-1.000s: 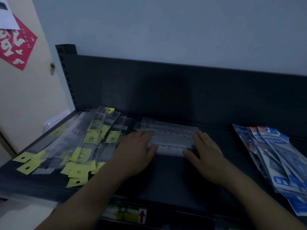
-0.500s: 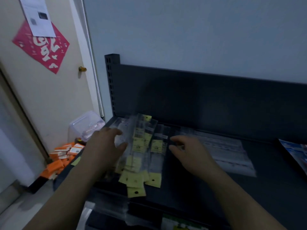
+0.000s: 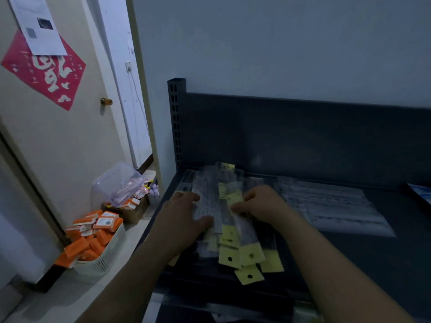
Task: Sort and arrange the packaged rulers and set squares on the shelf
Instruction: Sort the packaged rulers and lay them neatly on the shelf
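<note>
Fanned packaged rulers (image 3: 246, 231), long axes front-to-back

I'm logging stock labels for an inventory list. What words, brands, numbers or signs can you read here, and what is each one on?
No text can be quoted as it reads.
Red diamond poster: one large white brush character, too stylised to read.
White sheet: print too small.
Orange boxes: white labels blurred.
Yellow-tagged ruler packs: print blurred.
Blue packet: unreadable.
</note>
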A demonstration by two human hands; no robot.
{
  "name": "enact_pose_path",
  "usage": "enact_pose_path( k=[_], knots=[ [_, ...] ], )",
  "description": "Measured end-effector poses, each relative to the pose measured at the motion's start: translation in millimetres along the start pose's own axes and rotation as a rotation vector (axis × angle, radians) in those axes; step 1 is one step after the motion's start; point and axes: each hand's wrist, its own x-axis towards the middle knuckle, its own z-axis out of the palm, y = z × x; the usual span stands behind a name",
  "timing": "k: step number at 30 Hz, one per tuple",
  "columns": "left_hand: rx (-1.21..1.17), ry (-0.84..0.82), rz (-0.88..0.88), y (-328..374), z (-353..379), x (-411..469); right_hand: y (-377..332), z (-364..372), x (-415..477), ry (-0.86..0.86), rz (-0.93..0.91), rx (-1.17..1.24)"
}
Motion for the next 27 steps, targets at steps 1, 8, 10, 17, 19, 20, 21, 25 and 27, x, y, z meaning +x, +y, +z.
enact_pose_path(
  k=[1, 8, 10, 17, 19, 20, 21, 25, 27],
  knots=[
    [-0.004, -0.006, 0.004, -1.4, -0.4, 0.4, 0.8, -2.2, -1.1, 0.019, 0.003, 0.021],
    [-0.031, 0.234, 0.19, -0.7, -11.6, 12.5, 4.2, -36.4, -27.7, -0.067, -0.189, 0.075],
    [0.106, 0.234, 0.325, 9.1, -18.9, 18.3, -3.7, -46.5, -35.6, -0.151, -0.248, -0.04],
    [0.143, 0.054, 0.212, 32.1, -50.0, 25.1, -0.7, -63.6, -25.3, 0.355, -0.331, 0.035],
    [0.024, 0.117, 0.126, 19.0, -54.5, 24.2, 16.8, -65.3, -21.5, 0.411, -0.22, 0.076],
    [-0.046, 0.141, 0.083, 13.3, -54.1, 23.7, 24.0, -62.4, -21.6, 0.366, -0.136, 0.084],
    [-0.111, 0.153, 0.042, 9.0, -52.1, 22.8, 29.5, -56.2, -22.5, 0.29, -0.048, 0.089],
    [-0.418, 0.094, -0.091, 5.0, -38.4, 20.1, 33.8, -24.6, -30.3, 0.1, 0.046, -0.101],
    [-0.551, 0.053, -0.118, 7.9, -34.9, 17.6, 29.1, -19.2, -33.7, 0.121, 0.043, -0.292]
  ],
)
